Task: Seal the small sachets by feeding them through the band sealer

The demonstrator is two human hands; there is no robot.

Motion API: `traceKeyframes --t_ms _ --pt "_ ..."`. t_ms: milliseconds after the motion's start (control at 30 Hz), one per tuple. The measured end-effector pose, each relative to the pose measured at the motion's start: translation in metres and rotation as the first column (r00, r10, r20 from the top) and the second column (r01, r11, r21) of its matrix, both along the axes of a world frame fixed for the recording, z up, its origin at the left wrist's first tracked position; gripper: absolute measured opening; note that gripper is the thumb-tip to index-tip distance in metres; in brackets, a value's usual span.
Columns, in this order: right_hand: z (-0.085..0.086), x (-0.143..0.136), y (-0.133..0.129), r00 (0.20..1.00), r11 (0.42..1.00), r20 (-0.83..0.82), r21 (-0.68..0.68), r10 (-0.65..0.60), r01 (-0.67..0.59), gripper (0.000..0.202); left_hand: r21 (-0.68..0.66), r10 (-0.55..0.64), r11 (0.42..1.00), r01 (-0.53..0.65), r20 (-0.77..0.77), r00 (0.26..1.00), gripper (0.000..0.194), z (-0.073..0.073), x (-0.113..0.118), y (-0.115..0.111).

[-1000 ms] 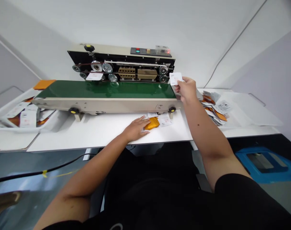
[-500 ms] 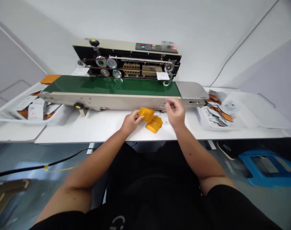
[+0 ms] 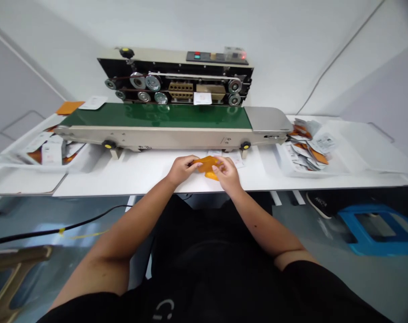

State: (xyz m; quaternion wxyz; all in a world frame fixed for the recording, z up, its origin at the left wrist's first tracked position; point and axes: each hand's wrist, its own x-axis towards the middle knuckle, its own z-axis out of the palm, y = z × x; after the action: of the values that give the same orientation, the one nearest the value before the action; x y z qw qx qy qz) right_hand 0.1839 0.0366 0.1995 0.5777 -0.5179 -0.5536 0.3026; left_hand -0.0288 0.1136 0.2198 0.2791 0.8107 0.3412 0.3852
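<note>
My left hand point(image 3: 184, 170) pinches the left edge of an orange pouch point(image 3: 206, 165). On the pouch's other side, the fingers of my right hand point(image 3: 228, 174) are closed on its right edge. Another orange pouch point(image 3: 211, 176) lies partly hidden beneath it on the white table point(image 3: 150, 175). Behind my hands stands a band sealing machine with a green conveyor belt point(image 3: 133, 115). A white packet point(image 3: 202, 98) sits in the machine's sealing band. At the belt's left end lies another white packet point(image 3: 93, 102).
Left of the machine, a white bin point(image 3: 86, 163) holds several white and orange packets. A second bin point(image 3: 300, 172) on the right is heaped with similar packets. A blue plastic stool point(image 3: 358, 224) and a black cable point(image 3: 99, 220) are below the table.
My right hand has come down and left from beside the conveyor to the orange pouch. The white packet in the machine has travelled left, and the other has reached the belt's left end.
</note>
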Motion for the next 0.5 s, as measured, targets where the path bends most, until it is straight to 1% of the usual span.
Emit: traceKeyframes --t_ms 67,100,133,200,267,300,367,433,500 --pt "0.003 -0.001 -0.004 0.991 1.0 0.134 0.011 0.003 -0.005 0.021 0.025 -0.023 0.999 0.023 -0.017 1.0 0.037 -0.001 -0.001 0.001" --pt "0.007 0.001 -0.006 0.983 1.0 0.186 0.011 0.002 -0.004 0.02 0.026 -0.028 0.999 0.029 -0.022 0.999 0.035 -0.001 -0.002 0.001" --pt "0.013 0.004 -0.008 0.975 1.0 0.223 0.008 -0.001 -0.001 0.021 0.021 -0.034 0.999 0.034 -0.024 0.999 0.036 -0.002 -0.002 0.002" --pt "0.032 0.017 -0.007 0.972 1.0 0.235 0.01 -0.01 0.008 0.021 0.019 -0.066 0.998 0.067 -0.043 0.997 0.049 -0.002 -0.001 0.004" --pt "0.06 0.039 0.002 0.987 0.999 0.155 0.034 -0.043 0.038 0.025 0.059 -0.147 0.986 0.155 -0.119 0.982 0.068 0.0 0.002 0.006" --pt "0.076 0.053 0.011 0.993 0.996 0.09 0.054 -0.081 0.076 0.027 0.09 -0.197 0.972 0.216 -0.184 0.963 0.074 0.001 0.004 0.007" --pt "0.109 0.082 0.036 0.981 0.978 -0.048 0.086 -0.187 0.19 0.028 0.136 -0.278 0.931 0.338 -0.335 0.9 0.082 0.002 0.009 0.007" --pt "0.138 0.11 0.068 0.948 0.955 -0.153 0.059 -0.281 0.292 0.023 0.154 -0.315 0.894 0.42 -0.448 0.837 0.082 0.001 0.012 0.007" --pt "0.158 0.13 0.099 0.927 0.949 -0.207 -0.064 -0.314 0.307 0.012 0.169 -0.33 0.871 0.461 -0.494 0.805 0.076 -0.003 0.013 0.007"
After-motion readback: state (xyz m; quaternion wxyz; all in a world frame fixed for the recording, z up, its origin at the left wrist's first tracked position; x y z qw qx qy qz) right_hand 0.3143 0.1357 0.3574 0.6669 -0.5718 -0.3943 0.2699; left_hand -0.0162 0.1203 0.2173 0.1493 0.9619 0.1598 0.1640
